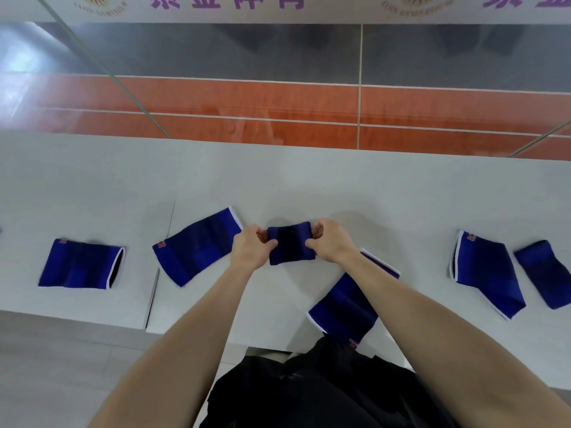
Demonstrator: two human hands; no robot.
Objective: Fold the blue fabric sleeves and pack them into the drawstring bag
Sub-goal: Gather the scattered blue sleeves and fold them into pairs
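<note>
White counter [309,180]; left hand [251,250] and right hand [332,242] pinch folded sleeve [290,244].

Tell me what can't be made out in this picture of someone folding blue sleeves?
Head view:
1. Folded sleeve: both ends covered by the left hand and right hand pinching it.
2. Near sleeve: partly under the right forearm.
3. Rightmost sleeve: cut by the right edge.
4. Drawstring bag: not seen; black fabric at the bottom might be clothing.
5. Banner lettering: cut by the top edge.

Free tabletop [340,180] beyond; blue sleeves [197,245] either side
</note>
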